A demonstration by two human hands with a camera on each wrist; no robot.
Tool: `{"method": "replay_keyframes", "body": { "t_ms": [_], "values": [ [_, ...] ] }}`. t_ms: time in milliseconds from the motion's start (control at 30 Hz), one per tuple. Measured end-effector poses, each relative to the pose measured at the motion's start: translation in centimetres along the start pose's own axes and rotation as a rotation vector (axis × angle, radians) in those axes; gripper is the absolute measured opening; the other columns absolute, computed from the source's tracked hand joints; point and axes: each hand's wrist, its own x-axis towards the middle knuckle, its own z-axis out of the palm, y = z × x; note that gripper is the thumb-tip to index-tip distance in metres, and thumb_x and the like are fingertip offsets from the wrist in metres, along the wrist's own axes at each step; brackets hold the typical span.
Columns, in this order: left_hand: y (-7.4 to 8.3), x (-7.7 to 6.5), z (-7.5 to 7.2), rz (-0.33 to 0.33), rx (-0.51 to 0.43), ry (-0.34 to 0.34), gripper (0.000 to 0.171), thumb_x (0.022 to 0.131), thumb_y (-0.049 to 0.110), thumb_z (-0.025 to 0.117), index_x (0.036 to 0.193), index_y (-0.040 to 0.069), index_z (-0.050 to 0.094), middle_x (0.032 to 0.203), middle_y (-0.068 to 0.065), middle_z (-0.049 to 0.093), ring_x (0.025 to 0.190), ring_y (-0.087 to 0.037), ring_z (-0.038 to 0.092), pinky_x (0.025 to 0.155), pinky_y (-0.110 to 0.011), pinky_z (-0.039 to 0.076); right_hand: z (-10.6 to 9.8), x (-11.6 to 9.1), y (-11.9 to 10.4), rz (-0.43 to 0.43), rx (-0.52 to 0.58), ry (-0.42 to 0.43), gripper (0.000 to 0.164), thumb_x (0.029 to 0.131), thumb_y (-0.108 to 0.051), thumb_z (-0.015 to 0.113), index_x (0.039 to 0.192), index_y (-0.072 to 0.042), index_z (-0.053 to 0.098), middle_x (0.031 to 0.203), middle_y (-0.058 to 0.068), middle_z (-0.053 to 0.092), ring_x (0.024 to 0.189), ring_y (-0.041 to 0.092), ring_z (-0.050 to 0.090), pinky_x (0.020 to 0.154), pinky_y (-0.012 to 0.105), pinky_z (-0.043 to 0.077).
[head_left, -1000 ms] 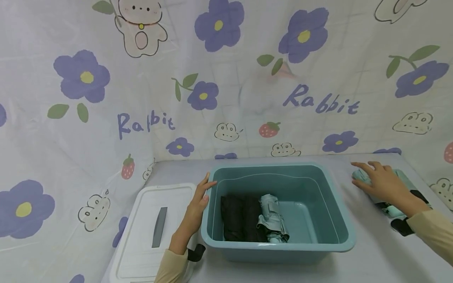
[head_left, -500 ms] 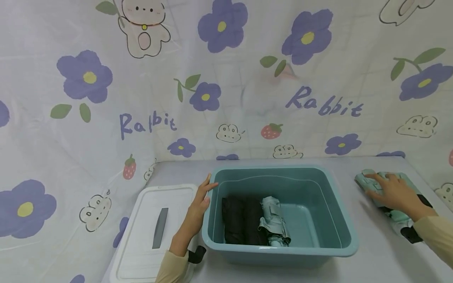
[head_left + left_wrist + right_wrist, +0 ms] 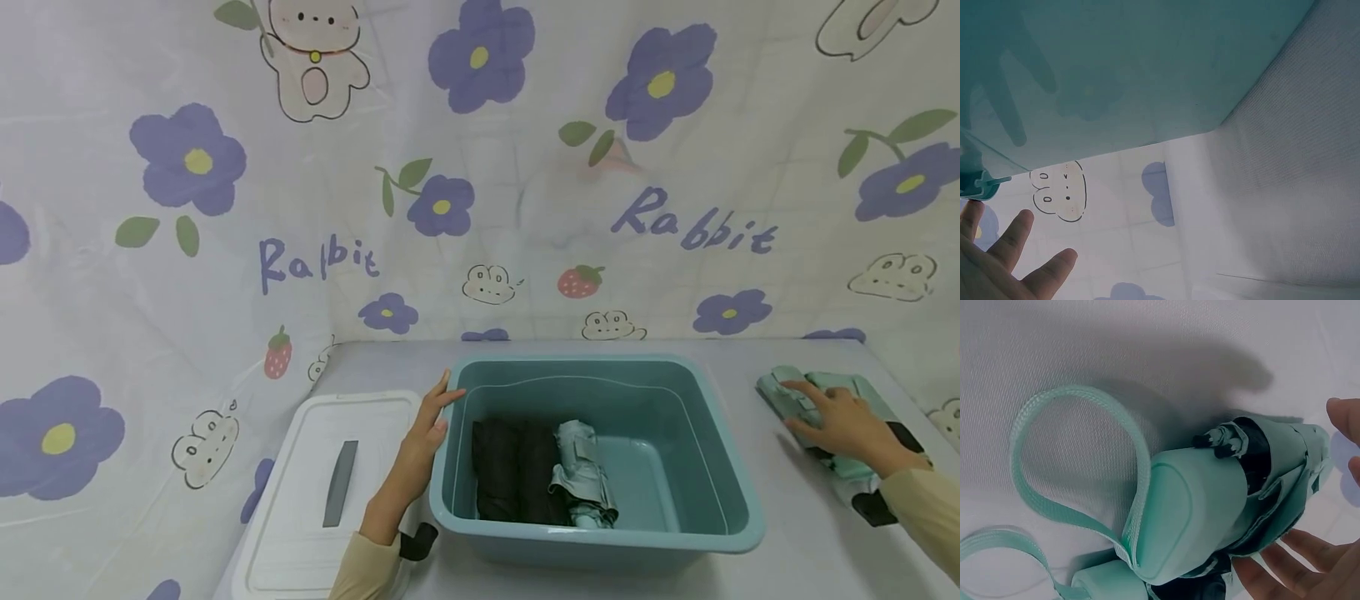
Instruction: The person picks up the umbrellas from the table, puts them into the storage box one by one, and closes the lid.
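Two mint-green folding umbrellas lie side by side at the right of the head view. Over the left umbrella (image 3: pixel 786 402) is my right hand (image 3: pixel 851 427), its fingers spread and reaching across it. In the right wrist view this umbrella (image 3: pixel 1200 506) shows its smooth handle, wrist strap and loose canopy; fingertips touch or nearly touch one side, while the thumb is apart. The other umbrella (image 3: pixel 862 390) is partly hidden by the hand. My left hand (image 3: pixel 416 437) rests with straight fingers against the left rim of a teal plastic bin (image 3: pixel 720 433).
Inside the bin lie two black rolled bundles (image 3: pixel 497 471) and a mint-green umbrella (image 3: pixel 581 467), with bare bin floor to their right. A white lid (image 3: pixel 300 500) with a grey handle lies at the left. A flower-print curtain (image 3: pixel 525 167) hangs behind the table.
My right hand has drawn back nearer to me and a little right over the umbrellas, uncovering more of the left one. The head view has shifted slightly. The left hand stays at the rim.
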Motion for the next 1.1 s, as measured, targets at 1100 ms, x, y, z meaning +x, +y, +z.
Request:
{"method": "replay_keyframes", "body": {
  "t_ms": [1100],
  "values": [
    [-1.7, 0.0, 0.2, 0.01, -0.02, 0.012, 0.042, 0.1, 0.016, 0.028, 0.141, 0.011, 0.035, 0.156, -0.008, 0.007, 0.142, -0.033, 0.008, 0.1, -0.07, 0.015, 1.2, 2.7, 0.0, 0.026, -0.036, -0.179, 0.055, 0.075, -0.014, 0.069, 0.123, -0.008, 0.043, 0.095, 0.047, 0.04, 0.072, 0.047, 0.047, 0.058, 0.055, 0.041]
  ]
}}
